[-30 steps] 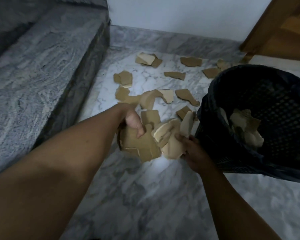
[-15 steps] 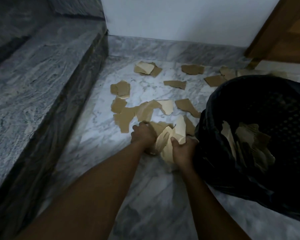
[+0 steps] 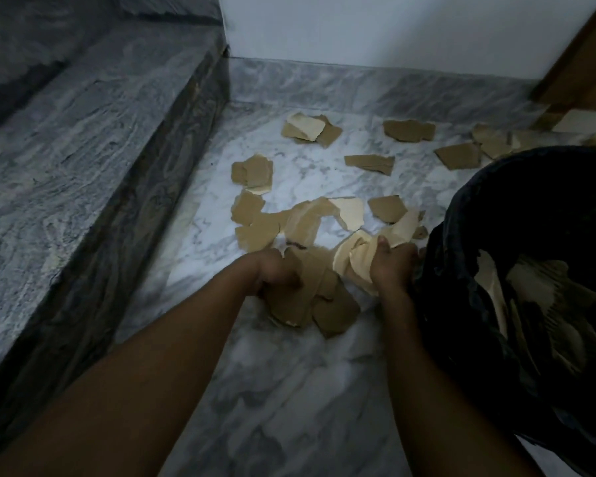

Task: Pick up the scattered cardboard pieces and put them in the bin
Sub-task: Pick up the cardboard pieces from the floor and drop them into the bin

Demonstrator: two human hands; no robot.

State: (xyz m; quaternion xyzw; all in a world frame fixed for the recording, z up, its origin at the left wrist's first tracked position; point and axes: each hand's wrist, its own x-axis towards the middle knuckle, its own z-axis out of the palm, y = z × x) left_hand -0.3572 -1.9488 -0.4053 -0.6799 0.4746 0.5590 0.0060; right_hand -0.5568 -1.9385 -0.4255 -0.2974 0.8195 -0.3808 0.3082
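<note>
Torn brown cardboard pieces (image 3: 253, 173) lie scattered over the marble floor, several more toward the back wall (image 3: 408, 130). My left hand (image 3: 277, 273) grips a bunch of brown cardboard pieces (image 3: 324, 304) just above the floor. My right hand (image 3: 391, 266) clutches a wad of pale cardboard pieces (image 3: 353, 259) right beside the black mesh bin (image 3: 461, 256). The bin stands at the right, and several cardboard pieces (image 3: 537, 287) lie inside it.
A grey marble step (image 3: 83, 149) rises along the left. A white wall with a marble skirting (image 3: 358, 84) closes the back. A wooden door frame (image 3: 578, 63) stands at the top right. Bare marble floor (image 3: 289, 390) lies between my forearms.
Both hands have gathered the cardboard bunches closer together and toward the bin's left side. The view has shifted, so the bin fills more of the right.
</note>
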